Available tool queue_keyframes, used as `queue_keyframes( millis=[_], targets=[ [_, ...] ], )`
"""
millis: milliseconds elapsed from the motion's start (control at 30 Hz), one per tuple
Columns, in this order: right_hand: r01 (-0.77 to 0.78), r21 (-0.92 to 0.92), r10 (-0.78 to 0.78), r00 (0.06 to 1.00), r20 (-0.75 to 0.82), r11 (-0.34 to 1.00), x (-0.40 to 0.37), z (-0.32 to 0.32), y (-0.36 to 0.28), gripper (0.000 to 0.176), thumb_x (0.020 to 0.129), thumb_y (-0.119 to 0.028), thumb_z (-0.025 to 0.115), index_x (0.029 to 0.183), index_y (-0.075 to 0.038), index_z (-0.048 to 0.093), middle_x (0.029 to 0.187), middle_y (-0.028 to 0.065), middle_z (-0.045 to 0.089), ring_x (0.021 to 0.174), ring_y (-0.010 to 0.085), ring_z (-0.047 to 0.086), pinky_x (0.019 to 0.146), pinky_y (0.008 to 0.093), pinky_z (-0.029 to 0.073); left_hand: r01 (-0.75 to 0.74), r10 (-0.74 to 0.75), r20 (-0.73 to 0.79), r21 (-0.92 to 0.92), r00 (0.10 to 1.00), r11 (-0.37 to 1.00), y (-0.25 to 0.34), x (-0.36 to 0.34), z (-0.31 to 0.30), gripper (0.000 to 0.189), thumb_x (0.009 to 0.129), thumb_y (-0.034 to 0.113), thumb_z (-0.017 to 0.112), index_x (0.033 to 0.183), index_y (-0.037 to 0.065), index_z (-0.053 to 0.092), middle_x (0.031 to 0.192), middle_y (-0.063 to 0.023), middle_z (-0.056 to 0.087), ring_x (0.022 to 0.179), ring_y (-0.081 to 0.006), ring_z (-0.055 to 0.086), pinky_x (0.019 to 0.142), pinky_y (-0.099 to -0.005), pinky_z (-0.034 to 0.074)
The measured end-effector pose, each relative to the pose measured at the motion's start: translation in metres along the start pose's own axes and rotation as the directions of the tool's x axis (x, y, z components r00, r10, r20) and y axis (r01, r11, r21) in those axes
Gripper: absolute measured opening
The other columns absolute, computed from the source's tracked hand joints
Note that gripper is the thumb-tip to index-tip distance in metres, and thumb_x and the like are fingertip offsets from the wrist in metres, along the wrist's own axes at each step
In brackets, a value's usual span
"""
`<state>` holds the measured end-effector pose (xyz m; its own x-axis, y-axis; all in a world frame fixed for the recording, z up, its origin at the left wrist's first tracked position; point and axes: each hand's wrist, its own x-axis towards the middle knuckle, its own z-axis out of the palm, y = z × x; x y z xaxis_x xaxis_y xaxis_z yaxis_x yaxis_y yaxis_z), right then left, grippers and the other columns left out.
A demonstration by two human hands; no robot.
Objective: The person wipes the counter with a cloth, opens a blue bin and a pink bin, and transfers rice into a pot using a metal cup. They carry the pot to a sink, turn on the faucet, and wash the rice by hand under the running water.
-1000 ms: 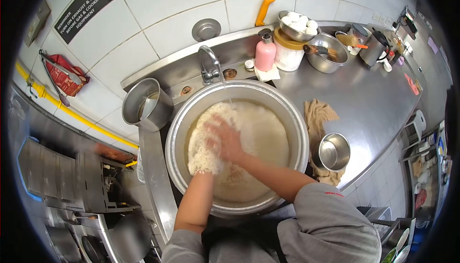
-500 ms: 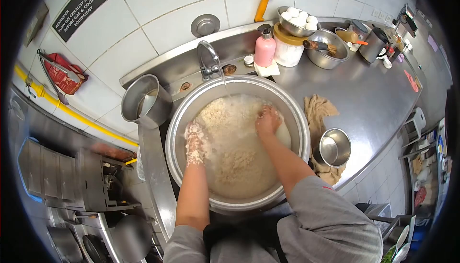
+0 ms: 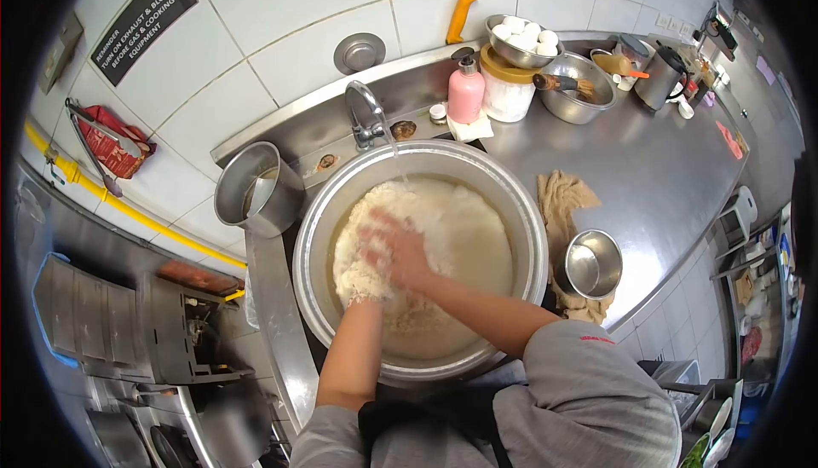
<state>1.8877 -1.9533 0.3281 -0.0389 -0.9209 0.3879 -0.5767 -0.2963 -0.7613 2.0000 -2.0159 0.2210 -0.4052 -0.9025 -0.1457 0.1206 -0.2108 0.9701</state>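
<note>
1. Steel tabletop [image 3: 656, 170] w/ a sink section, stretching off to the right. White tiled wall behind.
2. Huge round steel pot [image 3: 532, 246] sitting in the sink, right under the tap [image 3: 365, 108]. Thin stream running in near the back rim.
3. Rice [image 3: 460, 212] inside that pot, heaped in a wet white mound over the left/back half. Cloudy water [image 3: 490, 263] showing to the right & front.
4. Biggest change vs half a sec ago: hands no longer spread to opposite sides of the pot, now bunched together left of centre w/ the mound pushed up around them. Same pose as a full sec ago, so prob a repeating gather-and-rub stroke. Wash looks only partway along, judging by how milky the water is.
5. Right hand [image 3: 400, 251]: on top of the mound, fingers splayed fairly wide & pressing flat, nothing actually gripped. Bit motion-blurred tho.
6. Left hand [image 3: 365, 285]: just beside and under the right, caked in grains, fingers sunk in the rice. Can't tell if open or curled.
7. Smaller stuff: medium pot [image 3: 256, 187] just left of the big one, tan cloth [image 3: 562, 204] on the right w/ a small steel bowl [image 3: 594, 265] on it, pink pump bottle [image 3: 466, 93] & bowl of eggs [image 3: 521, 37] at the back.
</note>
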Motion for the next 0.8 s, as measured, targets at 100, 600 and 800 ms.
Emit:
queue_keyframes(
  millis=[100,600,800],
  targets=[
    [-0.391,0.069,0.397,0.900,-0.179,0.918,0.029,0.006,0.033,0.046,0.079,-0.036,0.060,0.122,-0.021,0.051,0.134,0.0074,0.040,0.123,0.0310,0.036,0.104,0.0469,0.019,0.055,-0.049,0.029,-0.323,0.998,0.945,0.035,-0.011,0.023,0.054,0.091,0.038,0.035,0.136,0.010,0.026,0.138,-0.0085,0.032,0.127,-0.0230,0.028,0.106,-0.0372,0.021],
    [0.247,-0.493,0.289,0.565,0.773,0.834,-0.028,0.014,0.032,0.061,0.077,-0.051,0.047,0.131,-0.026,0.039,0.143,0.0080,0.022,0.130,0.0447,0.012,0.086,0.0759,0.015,0.004,-0.047,0.028,0.824,0.998,0.567,0.092,0.049,-0.004,0.054,0.087,0.031,0.046,0.133,0.006,0.033,0.134,-0.0148,0.037,0.123,-0.0271,0.035,0.103,-0.0339,0.027],
    [0.561,-0.395,0.343,0.201,0.918,0.728,-0.046,-0.064,0.002,0.056,0.070,-0.030,0.066,0.124,-0.035,0.048,0.144,0.0048,0.018,0.129,0.0453,0.017,0.086,0.0745,0.021,-0.122,-0.346,0.103,0.992,0.932,-0.033,0.018,0.042,-0.082,0.052,0.083,0.026,0.052,0.129,0.006,0.038,0.125,-0.0159,0.047,0.117,-0.0280,0.043,0.102,-0.0335,0.030]
  ],
)
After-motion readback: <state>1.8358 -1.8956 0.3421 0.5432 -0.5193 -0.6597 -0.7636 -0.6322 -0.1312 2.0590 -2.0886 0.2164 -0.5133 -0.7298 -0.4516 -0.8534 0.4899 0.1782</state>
